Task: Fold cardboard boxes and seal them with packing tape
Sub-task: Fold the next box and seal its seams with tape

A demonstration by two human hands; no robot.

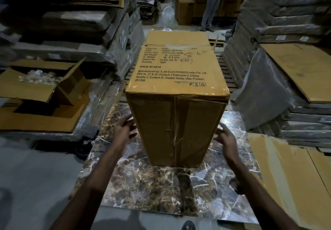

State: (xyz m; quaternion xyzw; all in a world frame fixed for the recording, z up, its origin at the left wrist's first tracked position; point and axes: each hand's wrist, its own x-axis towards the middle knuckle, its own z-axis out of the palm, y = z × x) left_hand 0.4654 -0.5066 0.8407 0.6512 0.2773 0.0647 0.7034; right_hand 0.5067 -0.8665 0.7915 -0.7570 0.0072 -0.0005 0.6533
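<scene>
A tall brown cardboard box (177, 90) with printed black text on top stands on a marble-patterned board (161, 185). Clear tape runs down its near face and over the top edge. My left hand (125, 129) is at the box's lower left side with fingers spread and blurred; whether it touches the box is unclear. At the lower right edge of the box is my right hand (224, 136), its fingers extended and reaching the box's corner. Neither hand holds anything. No tape roll is in view.
An open carton (44, 84) with clear plastic items sits at left on flat cardboard. Wrapped stacks of flat cartons (286, 23) rise on both sides. Flat cardboard sheets (293, 176) lie at right. A person's legs (210, 9) and a white fan (167, 17) are behind the box.
</scene>
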